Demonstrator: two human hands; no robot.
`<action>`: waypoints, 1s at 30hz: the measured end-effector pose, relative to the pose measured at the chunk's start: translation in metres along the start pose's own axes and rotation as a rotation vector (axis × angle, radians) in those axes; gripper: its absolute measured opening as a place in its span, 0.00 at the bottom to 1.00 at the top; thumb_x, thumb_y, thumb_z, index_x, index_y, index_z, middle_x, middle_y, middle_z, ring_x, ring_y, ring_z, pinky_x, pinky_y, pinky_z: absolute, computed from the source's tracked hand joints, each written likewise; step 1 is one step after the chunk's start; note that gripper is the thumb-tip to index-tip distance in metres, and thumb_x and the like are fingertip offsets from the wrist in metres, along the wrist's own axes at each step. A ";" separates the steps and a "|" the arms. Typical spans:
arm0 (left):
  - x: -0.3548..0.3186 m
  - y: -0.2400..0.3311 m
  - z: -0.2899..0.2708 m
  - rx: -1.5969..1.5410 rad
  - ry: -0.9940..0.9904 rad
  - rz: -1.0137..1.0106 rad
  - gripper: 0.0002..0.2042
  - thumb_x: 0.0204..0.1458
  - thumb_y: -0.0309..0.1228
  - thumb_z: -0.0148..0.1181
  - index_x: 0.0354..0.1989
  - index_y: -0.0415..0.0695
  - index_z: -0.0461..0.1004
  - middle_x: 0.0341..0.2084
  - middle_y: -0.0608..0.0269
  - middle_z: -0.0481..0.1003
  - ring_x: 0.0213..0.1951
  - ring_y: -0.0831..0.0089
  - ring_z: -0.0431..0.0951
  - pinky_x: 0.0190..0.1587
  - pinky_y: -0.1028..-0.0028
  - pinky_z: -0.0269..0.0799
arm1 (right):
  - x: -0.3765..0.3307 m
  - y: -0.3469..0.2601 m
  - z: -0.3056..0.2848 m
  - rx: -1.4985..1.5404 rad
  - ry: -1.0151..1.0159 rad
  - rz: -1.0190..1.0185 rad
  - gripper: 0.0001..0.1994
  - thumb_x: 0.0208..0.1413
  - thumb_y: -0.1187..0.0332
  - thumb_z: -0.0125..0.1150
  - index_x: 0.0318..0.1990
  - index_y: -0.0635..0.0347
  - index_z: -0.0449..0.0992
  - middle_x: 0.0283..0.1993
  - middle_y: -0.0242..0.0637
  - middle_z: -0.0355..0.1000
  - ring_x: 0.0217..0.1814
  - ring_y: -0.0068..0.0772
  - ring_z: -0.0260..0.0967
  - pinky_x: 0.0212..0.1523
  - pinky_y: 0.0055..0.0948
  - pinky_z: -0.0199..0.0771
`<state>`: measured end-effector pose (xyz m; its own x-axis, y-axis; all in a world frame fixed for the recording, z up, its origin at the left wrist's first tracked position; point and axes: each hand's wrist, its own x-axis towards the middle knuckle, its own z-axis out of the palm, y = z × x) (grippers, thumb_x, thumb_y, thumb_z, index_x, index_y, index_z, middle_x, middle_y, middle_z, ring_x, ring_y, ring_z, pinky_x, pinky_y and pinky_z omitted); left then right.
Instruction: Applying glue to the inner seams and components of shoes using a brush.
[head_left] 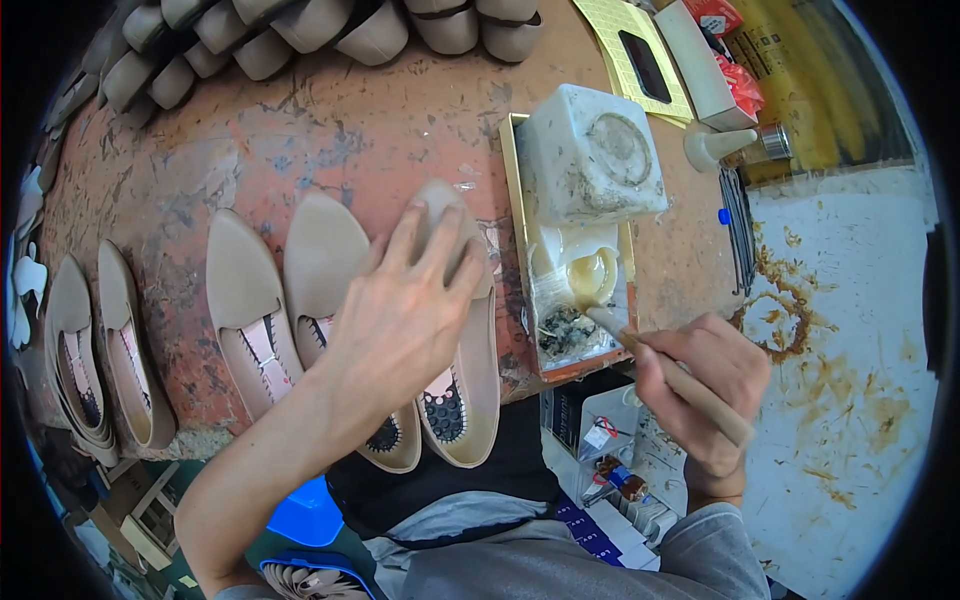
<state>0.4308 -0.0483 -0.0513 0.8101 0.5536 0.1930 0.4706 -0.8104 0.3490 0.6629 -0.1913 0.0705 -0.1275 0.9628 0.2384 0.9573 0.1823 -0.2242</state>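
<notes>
My left hand (400, 310) rests palm down across the toe of a beige pointed flat shoe (470, 400), its fingers spread. Partly beneath that wrist lies the matching shoe (325, 235). Between my right thumb and fingers is a brush (690, 385) with a thick wooden handle. Its tip touches the dark, crusted patch inside a shallow tray (590, 370), beside a pool of yellowish glue (595, 275). My right hand (710, 385) hovers just off the tray's near right corner. A white, stained square container (590, 155) sits tipped in the tray's far part.
More beige shoes (240, 270) stand in a row to the left. Several brownish shoes (290, 30) are heaped at the far left. A phone (645, 65) lies on yellow paper at the back right, near a white squeeze bottle (720, 148). Rightward is a glue-stained white surface (850, 400).
</notes>
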 end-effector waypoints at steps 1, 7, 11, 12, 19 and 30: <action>-0.002 -0.003 -0.009 0.011 0.009 0.031 0.22 0.55 0.26 0.66 0.59 0.37 0.79 0.63 0.44 0.73 0.66 0.39 0.74 0.60 0.47 0.82 | -0.001 -0.003 -0.003 -0.025 0.067 0.040 0.03 0.50 0.80 0.76 0.33 0.66 0.87 0.31 0.37 0.82 0.25 0.33 0.74 0.25 0.31 0.71; -0.013 -0.016 -0.020 -0.044 0.062 0.051 0.14 0.52 0.25 0.72 0.48 0.42 0.83 0.44 0.56 0.77 0.49 0.51 0.81 0.64 0.47 0.76 | 0.000 -0.012 -0.001 -0.048 0.062 0.038 0.05 0.49 0.84 0.75 0.31 0.67 0.85 0.32 0.37 0.82 0.25 0.34 0.73 0.25 0.33 0.71; -0.020 -0.017 -0.019 -0.079 0.098 0.067 0.10 0.52 0.25 0.73 0.43 0.41 0.84 0.37 0.60 0.77 0.43 0.55 0.82 0.64 0.48 0.78 | -0.003 -0.006 -0.002 -0.061 0.085 0.001 0.05 0.52 0.82 0.75 0.33 0.64 0.85 0.30 0.36 0.82 0.25 0.33 0.73 0.26 0.33 0.71; -0.021 -0.018 -0.019 -0.074 0.093 0.061 0.10 0.52 0.25 0.73 0.43 0.41 0.84 0.37 0.60 0.77 0.43 0.55 0.82 0.64 0.48 0.78 | -0.005 -0.004 0.000 -0.041 0.107 -0.052 0.04 0.53 0.81 0.75 0.33 0.63 0.85 0.30 0.36 0.82 0.25 0.32 0.72 0.26 0.32 0.70; -0.022 -0.018 -0.019 -0.087 0.149 0.079 0.09 0.47 0.25 0.66 0.36 0.38 0.81 0.33 0.58 0.74 0.41 0.57 0.83 0.62 0.47 0.80 | -0.006 -0.004 -0.017 0.563 0.246 0.151 0.06 0.48 0.76 0.79 0.34 0.67 0.90 0.28 0.46 0.85 0.18 0.32 0.76 0.23 0.28 0.76; -0.022 -0.017 -0.022 -0.104 0.153 0.054 0.12 0.47 0.22 0.75 0.41 0.41 0.86 0.36 0.58 0.81 0.39 0.56 0.85 0.58 0.49 0.84 | 0.028 -0.028 0.063 0.694 -0.327 -0.016 0.13 0.50 0.79 0.78 0.44 0.67 0.86 0.34 0.39 0.80 0.31 0.40 0.76 0.33 0.38 0.76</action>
<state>0.3970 -0.0425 -0.0415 0.7668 0.5390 0.3485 0.3830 -0.8199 0.4254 0.6165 -0.1571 0.0234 -0.3132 0.9495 -0.0207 0.5859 0.1760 -0.7910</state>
